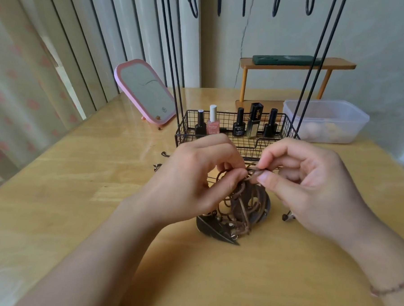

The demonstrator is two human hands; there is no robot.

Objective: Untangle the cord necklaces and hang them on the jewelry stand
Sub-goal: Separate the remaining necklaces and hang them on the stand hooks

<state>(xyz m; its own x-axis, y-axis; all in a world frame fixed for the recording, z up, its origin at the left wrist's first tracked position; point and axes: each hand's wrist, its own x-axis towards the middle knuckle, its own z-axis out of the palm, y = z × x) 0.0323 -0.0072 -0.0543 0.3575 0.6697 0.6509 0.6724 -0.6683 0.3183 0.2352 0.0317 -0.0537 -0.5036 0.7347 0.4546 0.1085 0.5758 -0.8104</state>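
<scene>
My left hand (197, 176) and right hand (310, 182) both pinch the top of the brown cord necklaces (241, 202), grip clamped on one knotted strand, fingers curled. The tangle hangs below onto the surface (58, 195), its knots hard to make out, just before the jewelry stand (237, 137).

Bare forearms; a thin beaded bracelet (400, 285) circles the right wrist.

Mirror (144, 91) left of jewelry stand (237, 137), tub (325, 120) right.
</scene>
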